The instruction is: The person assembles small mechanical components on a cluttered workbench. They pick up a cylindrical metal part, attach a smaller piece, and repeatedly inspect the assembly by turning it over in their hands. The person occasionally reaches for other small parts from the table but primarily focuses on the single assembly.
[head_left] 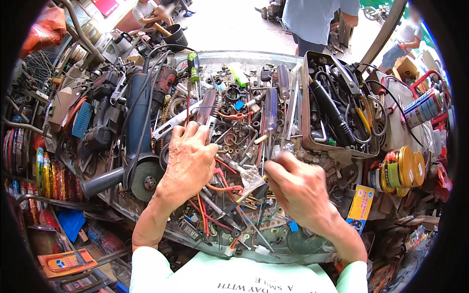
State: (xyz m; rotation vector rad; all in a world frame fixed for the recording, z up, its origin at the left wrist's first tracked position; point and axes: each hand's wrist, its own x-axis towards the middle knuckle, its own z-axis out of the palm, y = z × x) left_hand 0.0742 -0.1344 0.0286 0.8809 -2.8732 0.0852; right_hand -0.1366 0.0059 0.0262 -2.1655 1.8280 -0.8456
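My left hand point(188, 158) reaches over a heap of small hardware, its fingers bent and their tips hidden. Just beyond it lies a screwdriver with a translucent brownish handle point(206, 108). My right hand point(305, 188) is curled closed at the heap's middle, its fingers partly blurred; what they grip, if anything, is hidden. Beside its thumb lies a crumpled clear plastic bag point(251, 179). Long thin rods and orange-red wires point(225, 187) run between the hands. A screwdriver with a purple-blue handle point(270, 110) lies beyond my right hand.
An angle grinder point(138, 117) and a cordless drill point(102, 112) lie at left. A metal box point(307, 105) of tools and cables stands at right, near gold round tins point(406, 166) and a yellow-blue packet point(360, 202). A person in a light blue shirt point(309, 22) stands beyond the bench.
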